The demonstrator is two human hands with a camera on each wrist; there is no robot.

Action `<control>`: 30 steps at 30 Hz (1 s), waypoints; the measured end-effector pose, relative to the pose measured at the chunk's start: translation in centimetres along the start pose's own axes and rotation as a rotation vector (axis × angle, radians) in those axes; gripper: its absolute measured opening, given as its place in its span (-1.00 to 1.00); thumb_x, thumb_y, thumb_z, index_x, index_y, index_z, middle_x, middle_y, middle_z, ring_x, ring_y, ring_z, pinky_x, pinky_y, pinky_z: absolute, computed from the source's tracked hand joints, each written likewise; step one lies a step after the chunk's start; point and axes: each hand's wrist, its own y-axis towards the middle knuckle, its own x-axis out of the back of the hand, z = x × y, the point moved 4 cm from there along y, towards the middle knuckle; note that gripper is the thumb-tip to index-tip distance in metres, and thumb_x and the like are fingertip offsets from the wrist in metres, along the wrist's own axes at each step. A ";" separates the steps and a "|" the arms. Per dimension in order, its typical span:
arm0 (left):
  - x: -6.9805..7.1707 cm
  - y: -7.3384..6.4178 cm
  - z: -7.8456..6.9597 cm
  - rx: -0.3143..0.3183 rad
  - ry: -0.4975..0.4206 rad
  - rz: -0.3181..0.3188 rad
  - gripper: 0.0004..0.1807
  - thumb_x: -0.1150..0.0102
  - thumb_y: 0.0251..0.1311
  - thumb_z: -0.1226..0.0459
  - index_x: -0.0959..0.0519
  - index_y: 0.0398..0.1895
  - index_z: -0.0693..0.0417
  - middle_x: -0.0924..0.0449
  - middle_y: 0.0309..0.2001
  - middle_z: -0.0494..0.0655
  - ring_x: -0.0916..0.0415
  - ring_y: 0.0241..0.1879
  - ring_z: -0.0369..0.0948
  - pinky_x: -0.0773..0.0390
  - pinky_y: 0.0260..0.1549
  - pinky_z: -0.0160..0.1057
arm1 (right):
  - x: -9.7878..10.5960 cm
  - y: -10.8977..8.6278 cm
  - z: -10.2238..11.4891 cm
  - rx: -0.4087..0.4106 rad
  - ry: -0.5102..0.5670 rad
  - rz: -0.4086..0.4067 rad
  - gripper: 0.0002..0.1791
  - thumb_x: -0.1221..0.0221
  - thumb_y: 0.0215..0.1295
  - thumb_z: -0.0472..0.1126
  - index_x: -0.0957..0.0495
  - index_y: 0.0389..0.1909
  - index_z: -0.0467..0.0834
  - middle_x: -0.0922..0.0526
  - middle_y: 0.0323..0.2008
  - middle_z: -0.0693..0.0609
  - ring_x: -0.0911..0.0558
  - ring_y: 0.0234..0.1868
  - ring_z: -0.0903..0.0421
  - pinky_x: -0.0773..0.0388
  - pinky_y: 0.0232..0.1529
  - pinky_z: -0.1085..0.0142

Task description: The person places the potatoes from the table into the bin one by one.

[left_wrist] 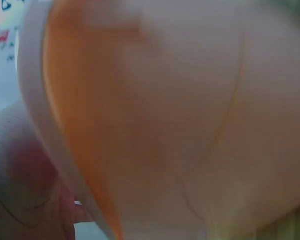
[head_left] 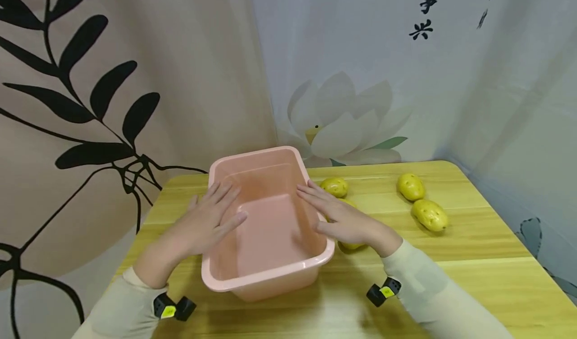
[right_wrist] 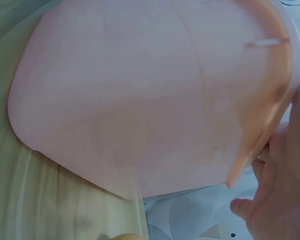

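A pink plastic basin point(head_left: 275, 234), with nothing in it, stands on the wooden table between my two hands. My left hand point(head_left: 203, 226) lies over its left rim, fingers spread and straight. Across the right rim reaches my right hand point(head_left: 340, 218), its fingers extended toward the inside. In the right wrist view, fingertips of the right hand point(right_wrist: 277, 185) are right at the rim of the basin point(right_wrist: 115, 100). The left wrist view is mostly filled by the basin's outer wall point(left_wrist: 190, 100), blurred, with part of the left hand point(left_wrist: 25, 180) beside the rim.
Yellow potatoes lie right of the basin: one potato point(head_left: 334, 187) sits behind the right hand, and others are partly hidden by it. Farther right rest two more, an upper potato point(head_left: 411, 187) and a lower potato point(head_left: 430, 215). A printed curtain point(head_left: 203, 78) hangs behind the table point(head_left: 487, 259).
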 end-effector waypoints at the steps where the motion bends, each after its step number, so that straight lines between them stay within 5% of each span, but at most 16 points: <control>1: 0.2 0.5 0.5 0.001 0.003 0.002 -0.16 0.36 0.38 -0.28 0.03 0.53 0.05 0.23 0.53 0.09 0.34 0.48 0.14 0.19 0.18 0.50 | 0.1 -0.1 0.0 0.003 -0.003 -0.003 -0.25 0.03 0.33 -0.08 0.02 0.52 0.08 0.08 0.52 0.17 0.22 0.52 0.11 0.04 0.40 -0.08; 10: 0.4 5.9 5.8 0.025 -0.030 -0.006 -0.13 0.29 0.38 -0.25 0.02 0.51 0.19 0.18 0.51 0.22 0.31 0.47 0.20 0.17 0.29 0.36 | 0.2 -0.7 -0.1 0.033 -0.027 -0.026 -0.27 0.04 0.35 -0.04 0.02 0.52 0.06 0.03 0.52 0.08 0.21 0.52 0.08 0.06 0.40 -0.12; 14: 0.0 8.2 7.1 0.051 -0.067 0.017 -0.09 0.32 0.34 -0.31 0.03 0.52 0.13 0.21 0.52 0.16 0.29 0.48 0.14 0.17 0.30 0.34 | 0.0 -0.8 -0.2 0.044 -0.034 -0.040 -0.26 0.04 0.34 -0.03 0.03 0.52 0.06 0.04 0.52 0.07 0.21 0.52 0.08 0.06 0.39 -0.13; 22: -0.5 10.5 6.8 0.082 -0.065 0.049 -0.04 0.34 0.25 -0.40 0.10 0.55 -0.04 0.25 0.54 0.01 0.37 0.50 0.04 0.27 0.27 0.39 | -0.4 -0.7 -0.5 0.068 -0.016 -0.040 -0.26 0.08 0.39 0.04 0.10 0.53 0.11 0.13 0.53 0.06 0.23 0.52 0.05 0.07 0.37 -0.19; 30: -1.0 10.4 5.9 0.083 -0.011 0.021 -0.03 0.40 0.23 -0.43 0.14 0.55 -0.09 0.31 0.54 -0.06 0.41 0.50 -0.01 0.33 0.28 0.37 | -0.5 -1.6 -0.4 0.056 -0.010 -0.036 -0.24 0.06 0.41 0.06 0.13 0.54 0.07 0.19 0.54 0.06 0.25 0.52 0.07 0.05 0.36 -0.20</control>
